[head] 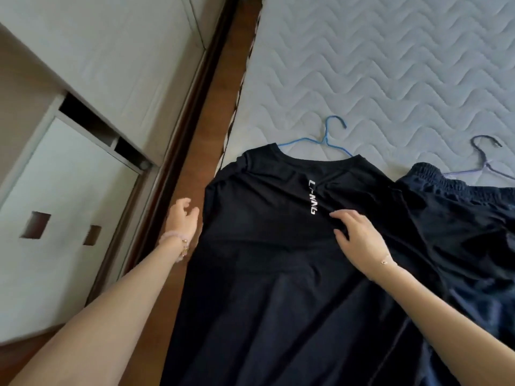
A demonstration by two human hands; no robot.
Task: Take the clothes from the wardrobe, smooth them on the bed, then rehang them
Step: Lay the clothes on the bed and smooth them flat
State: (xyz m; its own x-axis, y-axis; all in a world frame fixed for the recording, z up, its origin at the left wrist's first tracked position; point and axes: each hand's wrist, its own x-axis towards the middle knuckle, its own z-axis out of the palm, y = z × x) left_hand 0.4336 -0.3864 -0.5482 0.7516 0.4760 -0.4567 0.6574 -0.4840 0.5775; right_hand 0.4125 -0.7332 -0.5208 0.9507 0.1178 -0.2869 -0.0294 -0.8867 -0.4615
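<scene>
A black T-shirt [264,246] with white lettering lies spread on the quilted bed [390,79], its collar pointing away from me. Its neck partly covers a blue wire hanger [323,140]. My right hand [359,238] rests on the shirt's upper middle, fingers spread flat on the cloth. My left hand [182,218] hovers at the shirt's left edge beside the sleeve, fingers loosely curled and holding nothing. Dark shorts [457,207] with an elastic waistband lie to the right, overlapping the shirt, with a purple hanger [483,160] beyond them.
The brown wooden bed frame [220,107] runs along the mattress's left side. The white wardrobe [69,162], with square cut-out handles, stands at the left, separated from the bed by a narrow gap. Bare mattress stretches beyond the hangers.
</scene>
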